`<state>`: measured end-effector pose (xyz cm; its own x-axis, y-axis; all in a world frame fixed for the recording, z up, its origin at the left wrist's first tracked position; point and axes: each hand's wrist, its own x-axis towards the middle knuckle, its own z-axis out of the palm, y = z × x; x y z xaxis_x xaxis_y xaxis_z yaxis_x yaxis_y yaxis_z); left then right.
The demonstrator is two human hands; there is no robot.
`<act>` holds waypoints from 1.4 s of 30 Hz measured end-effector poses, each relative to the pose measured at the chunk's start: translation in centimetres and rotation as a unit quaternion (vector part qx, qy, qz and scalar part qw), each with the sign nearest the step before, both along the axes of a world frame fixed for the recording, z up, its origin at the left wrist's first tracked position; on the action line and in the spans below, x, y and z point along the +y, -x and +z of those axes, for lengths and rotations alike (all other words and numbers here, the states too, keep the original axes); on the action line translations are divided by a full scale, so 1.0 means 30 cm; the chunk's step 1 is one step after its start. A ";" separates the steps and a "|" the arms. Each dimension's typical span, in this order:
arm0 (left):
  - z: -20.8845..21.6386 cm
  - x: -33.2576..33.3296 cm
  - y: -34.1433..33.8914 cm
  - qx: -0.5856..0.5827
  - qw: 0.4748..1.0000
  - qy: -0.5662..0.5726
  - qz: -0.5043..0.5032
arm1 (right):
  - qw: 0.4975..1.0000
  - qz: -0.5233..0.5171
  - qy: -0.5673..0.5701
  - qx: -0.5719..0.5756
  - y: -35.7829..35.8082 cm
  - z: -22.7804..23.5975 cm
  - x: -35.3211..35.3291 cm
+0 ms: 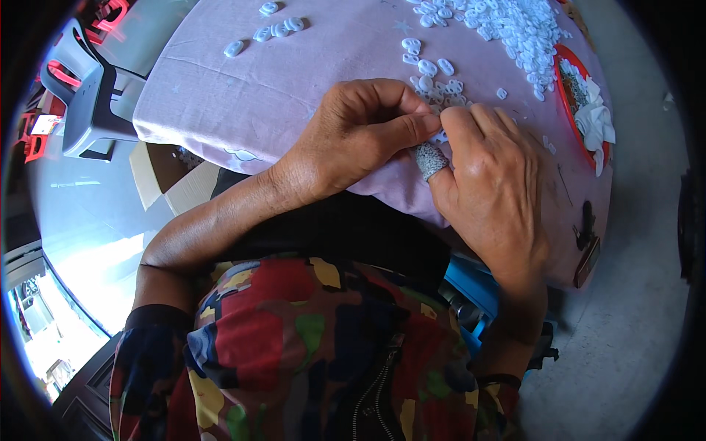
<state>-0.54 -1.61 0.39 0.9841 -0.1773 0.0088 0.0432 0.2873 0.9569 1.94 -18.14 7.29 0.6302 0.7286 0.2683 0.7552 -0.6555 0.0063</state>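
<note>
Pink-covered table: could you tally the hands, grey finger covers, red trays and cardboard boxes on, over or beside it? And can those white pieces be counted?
Hands: 2, a left hand and a right hand
Grey finger cover: 1
Red tray: 1
Cardboard box: 1
Total: 5, without the white pieces, too many and overlapping to count

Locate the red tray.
In the head view, the red tray sits near the right edge of the table, just right of the big pile of small white pieces.
</note>
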 end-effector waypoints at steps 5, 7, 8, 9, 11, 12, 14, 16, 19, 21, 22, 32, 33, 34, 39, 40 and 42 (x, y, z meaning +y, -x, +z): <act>-0.001 0.001 0.000 -0.012 1.000 0.020 -0.008 | 0.998 0.017 0.045 -0.043 -0.009 -0.011 0.004; -0.008 0.004 0.005 -0.022 1.000 0.011 -0.007 | 0.998 0.021 0.051 -0.042 -0.010 -0.016 0.007; -0.013 0.005 0.007 -0.033 0.999 0.002 -0.007 | 0.997 0.024 0.057 -0.042 -0.010 -0.019 0.008; -0.015 0.001 0.007 -0.033 0.999 0.002 -0.008 | 0.997 0.023 0.057 -0.042 -0.009 -0.025 0.005; -0.021 -0.010 0.007 -0.039 0.998 0.038 0.019 | 1.000 0.015 0.018 0.002 -0.006 -0.045 0.001; -0.025 -0.009 0.006 -0.039 0.998 0.038 0.018 | 1.000 0.014 0.018 0.002 -0.007 -0.048 -0.001; -0.035 -0.004 0.001 -0.052 0.998 0.037 0.014 | 0.999 0.032 0.014 -0.002 -0.010 -0.051 -0.004; -0.039 -0.005 0.001 -0.059 0.998 0.034 0.018 | 0.998 0.049 0.027 -0.030 -0.020 -0.055 -0.005; -0.041 -0.002 0.003 -0.064 0.997 0.025 0.022 | 0.995 0.070 0.044 -0.055 -0.027 -0.062 -0.009; -0.041 0.001 0.005 -0.061 0.998 0.020 0.022 | 0.995 0.074 0.048 -0.052 -0.028 -0.069 -0.015; -0.040 0.002 0.006 -0.060 0.998 0.015 0.021 | 0.995 0.077 0.042 -0.050 -0.028 -0.074 -0.019; 0.021 0.026 0.008 0.010 0.999 0.014 -0.027 | 0.988 0.038 -0.139 0.054 -0.018 -0.061 -0.036; 0.017 0.028 0.007 0.010 1.000 0.014 -0.026 | 0.980 0.039 -0.179 0.072 -0.014 -0.066 -0.037; 0.012 0.028 0.005 0.002 1.000 0.013 -0.028 | 0.980 0.039 -0.179 0.073 -0.011 -0.072 -0.039; 0.010 0.034 -0.002 -0.006 0.999 0.008 -0.040 | 0.974 0.050 -0.216 0.050 -0.014 -0.089 -0.049; 0.006 0.046 -0.004 0.001 0.999 0.028 -0.043 | 0.973 0.033 -0.218 0.069 -0.014 -0.082 -0.055; 0.005 0.078 -0.014 -0.001 0.998 0.056 -0.018 | 0.971 -0.021 -0.219 0.096 -0.028 -0.074 -0.099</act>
<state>-0.13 0.74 0.54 0.9772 -0.2096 0.0329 0.0528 0.3905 0.9191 2.77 -21.12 5.07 0.7264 0.5433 0.4208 0.6868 -0.5946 -0.4179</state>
